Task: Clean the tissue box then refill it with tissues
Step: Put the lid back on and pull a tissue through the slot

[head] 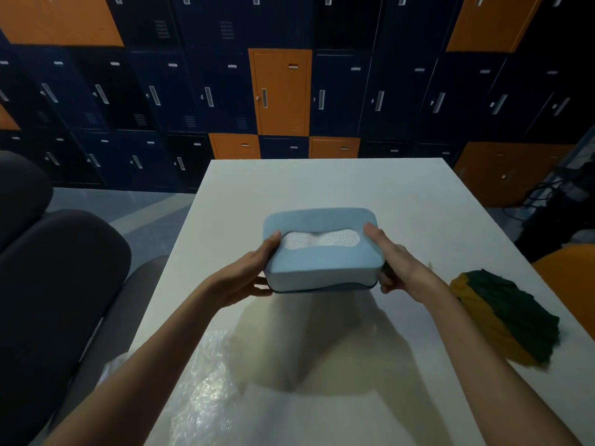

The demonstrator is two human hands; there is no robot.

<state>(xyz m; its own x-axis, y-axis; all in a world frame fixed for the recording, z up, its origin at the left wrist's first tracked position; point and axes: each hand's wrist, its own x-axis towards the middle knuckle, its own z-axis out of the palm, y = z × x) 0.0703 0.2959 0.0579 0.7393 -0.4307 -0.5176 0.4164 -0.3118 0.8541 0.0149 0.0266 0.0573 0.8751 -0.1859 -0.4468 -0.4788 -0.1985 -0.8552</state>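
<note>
- The left grip [254,275] holds the left end of the tissue box [322,267], thumb on top and fingers underneath.
- The right grip [399,263] holds the right end the same way.
- The box is over the middle of the table [322,181], with white tissues [318,240] showing in its slot.
- A green and yellow cloth [508,317] lies to the right.
- Clear plastic [206,381] lies nearer the person.

Dim room: the wall of navy and orange metal lockers [280,91] sinks into murk. The white rectangular tabletop [402,201] catches most of the light. The pale blue rectangular tissue box [322,268] throws a soft brownish shadow toward the camera. Crumpled clear plastic wrap [206,381] glints. The frame's edges bow and blur.
</note>
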